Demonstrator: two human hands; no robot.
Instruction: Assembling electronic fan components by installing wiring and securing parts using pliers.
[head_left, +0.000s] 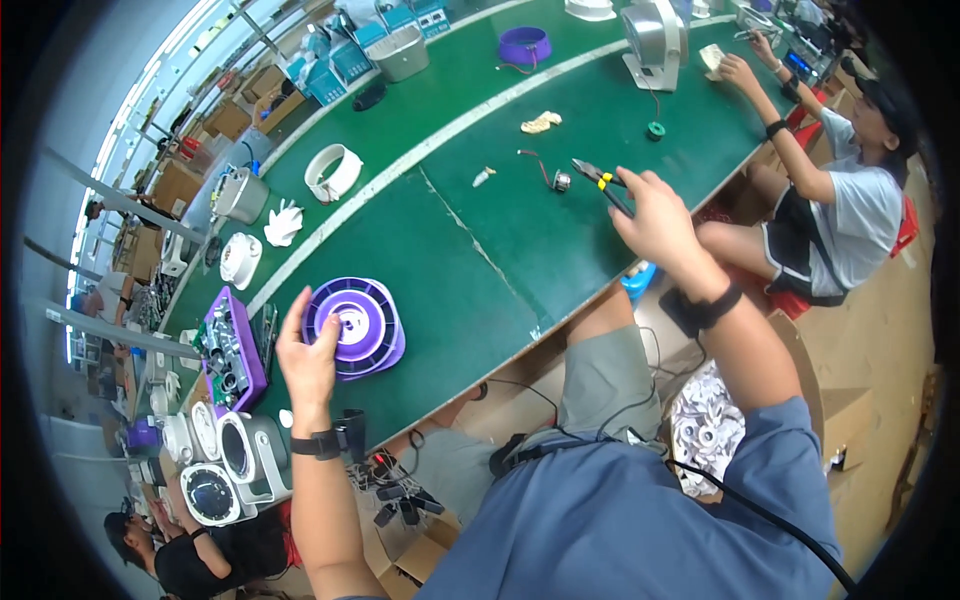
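Observation:
My left hand (308,350) grips the near-left side of a purple round housing (388,335), its thumb over the white middle and its fingers along the outer edge. The housing rests on the green table, its ringed face up. In my right hand (655,220) is a pair of pliers (605,183) with black and yellow handles, held above the table. The jaws of the pliers point left and look slightly apart. Just left of them lies a small silver motor (561,181) with a red wire.
A purple bin (255,350) of metal parts stands left, near white fan housings (250,450). Across the green table (450,290) lie a white ring (333,172), crumpled gloves (541,122) and a small clear bag (484,177). A fan (655,45) stands far right, near a seated co-worker (850,190).

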